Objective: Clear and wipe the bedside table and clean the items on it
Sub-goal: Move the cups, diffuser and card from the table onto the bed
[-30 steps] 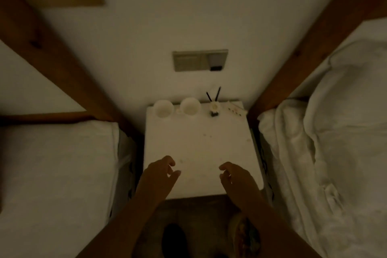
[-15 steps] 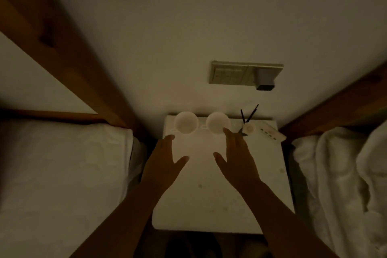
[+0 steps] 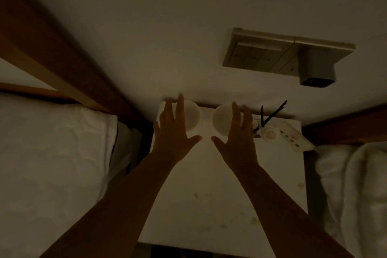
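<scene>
A white bedside table (image 3: 209,178) stands against the wall in dim light, with small stains near its front. Two white cups sit at its back edge: the left cup (image 3: 191,116) and the right cup (image 3: 222,119). My left hand (image 3: 174,132) is spread open over the left cup, and my right hand (image 3: 236,138) is spread open over the right cup; neither has closed on a cup. To the right stand a small white reed diffuser with dark sticks (image 3: 266,123) and a white remote control (image 3: 293,138).
A bed with white linen (image 3: 52,163) lies to the left and rumpled white bedding (image 3: 356,195) to the right. Wooden beams (image 3: 52,65) slant up on the left. A switch panel with a plugged grey adapter (image 3: 314,69) is on the wall.
Both hands have moved forward from the table's front edge to the two cups at the back, fingers spreading. The camera has come closer and shifted left.
</scene>
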Motion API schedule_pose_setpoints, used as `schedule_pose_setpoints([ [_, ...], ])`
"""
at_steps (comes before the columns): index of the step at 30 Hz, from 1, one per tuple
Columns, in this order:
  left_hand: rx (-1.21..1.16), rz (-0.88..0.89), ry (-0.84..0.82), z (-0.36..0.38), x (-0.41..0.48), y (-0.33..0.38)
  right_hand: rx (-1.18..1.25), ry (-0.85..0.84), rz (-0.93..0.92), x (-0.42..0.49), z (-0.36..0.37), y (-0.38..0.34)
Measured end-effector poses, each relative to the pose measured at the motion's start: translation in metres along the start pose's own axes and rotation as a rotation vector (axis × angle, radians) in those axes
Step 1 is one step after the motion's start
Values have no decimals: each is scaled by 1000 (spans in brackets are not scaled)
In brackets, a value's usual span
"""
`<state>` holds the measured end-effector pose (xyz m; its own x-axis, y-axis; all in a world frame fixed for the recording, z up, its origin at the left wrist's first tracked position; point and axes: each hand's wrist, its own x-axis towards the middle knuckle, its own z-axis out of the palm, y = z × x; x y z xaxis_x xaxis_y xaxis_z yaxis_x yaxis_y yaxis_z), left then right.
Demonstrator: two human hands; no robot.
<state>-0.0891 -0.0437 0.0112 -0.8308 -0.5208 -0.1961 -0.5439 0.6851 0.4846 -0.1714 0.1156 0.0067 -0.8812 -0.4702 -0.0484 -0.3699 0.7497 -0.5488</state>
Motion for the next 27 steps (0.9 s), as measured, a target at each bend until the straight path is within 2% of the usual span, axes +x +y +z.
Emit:
schedule_pose_setpoints([
  [8,-70,-47,68,12,19,-3,86,46,53,10,14,5],
  [16,-134,-162,85,11,5,-18,93,35,-11,14,16,-2],
  [20,-114,-181,207,-14,-28,-36,154,-22,-75,2,23,-33],
  [22,-175,-217,330,-30,-47,-49,198,-82,-111,-5,31,-57],
  [23,-180,-250,383,-38,-60,-58,204,-115,-131,-10,36,-71],
  [27,-414,-605,386,-64,-115,-112,213,-245,-269,-42,67,-137],
])
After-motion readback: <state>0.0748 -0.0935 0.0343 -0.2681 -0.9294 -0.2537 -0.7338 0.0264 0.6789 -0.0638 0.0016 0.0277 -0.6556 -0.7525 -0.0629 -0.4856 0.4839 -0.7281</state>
